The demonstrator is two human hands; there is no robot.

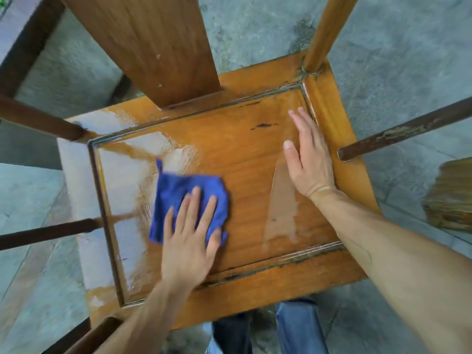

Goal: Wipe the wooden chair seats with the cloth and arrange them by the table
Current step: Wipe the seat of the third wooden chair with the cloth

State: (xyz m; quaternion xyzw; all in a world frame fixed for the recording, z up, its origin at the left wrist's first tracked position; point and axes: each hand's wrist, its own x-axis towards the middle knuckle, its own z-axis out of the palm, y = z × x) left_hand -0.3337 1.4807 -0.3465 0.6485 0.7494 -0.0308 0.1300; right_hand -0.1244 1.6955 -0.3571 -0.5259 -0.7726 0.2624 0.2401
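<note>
Your left hand [190, 235] lies flat, fingers straight, pressing the blue cloth [189, 200] onto the seat [242, 159] left of centre, so it spreads wide (wet sheen at frame left). Your right hand [306, 159], also flat and holding nothing, rests centre-right, probably bracing the chair against sliding.

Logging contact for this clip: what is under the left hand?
The left hand presses flat on a blue cloth lying on the chair seat. The wood directly beneath the cloth is hidden.
</note>
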